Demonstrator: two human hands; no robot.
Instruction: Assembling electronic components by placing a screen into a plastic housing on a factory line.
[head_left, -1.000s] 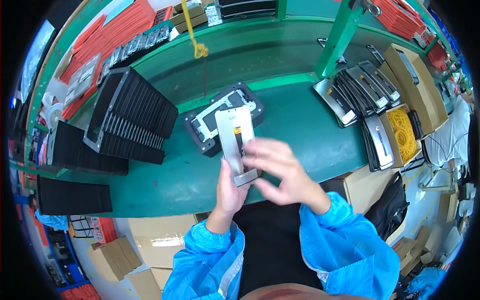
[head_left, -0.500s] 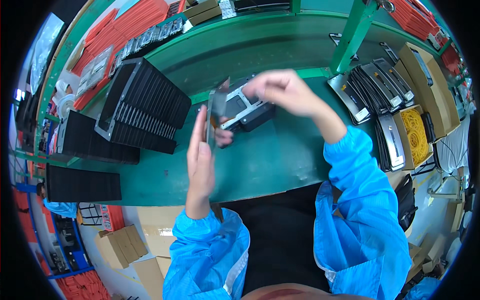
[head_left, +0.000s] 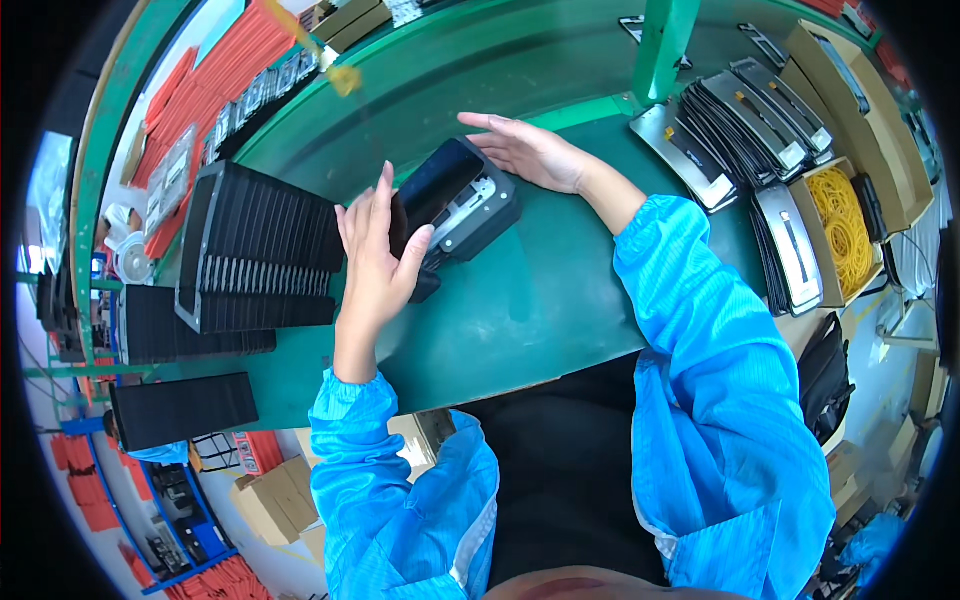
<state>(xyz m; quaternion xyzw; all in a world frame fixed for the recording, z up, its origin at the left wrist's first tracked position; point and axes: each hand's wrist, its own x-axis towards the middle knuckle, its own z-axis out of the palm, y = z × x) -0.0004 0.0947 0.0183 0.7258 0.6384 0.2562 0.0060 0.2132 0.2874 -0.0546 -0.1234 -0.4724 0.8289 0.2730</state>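
A dark glossy flat panel [head_left: 442,182] lies tilted on a black block-shaped fixture [head_left: 488,228] with a silver metal plate and screws. At the panel's left end is my left hand [head_left: 368,268], fingers and thumb stretched apart; whether it touches the panel's edge I cannot tell. My right hand [head_left: 537,156] lies along the far right side of the panel and fixture, its fingers straight and holding nothing visible. Part of the fixture is hidden under the panel and behind my left thumb.
Black slotted racks [head_left: 262,245] stand to the left on the green bench [head_left: 520,330]. On the right are stacks of flat silver-and-black panels [head_left: 740,125] and a cardboard box with yellow cord [head_left: 840,230]. A green post [head_left: 665,45] rises behind; a blurred yellow thing [head_left: 345,80] hangs upper left.
The panel, held upright on edge by my left hand before, now lies on the fixture. My left fingers have spread. My right hand has straightened its bent fingers and moved back. The whole view has shifted.
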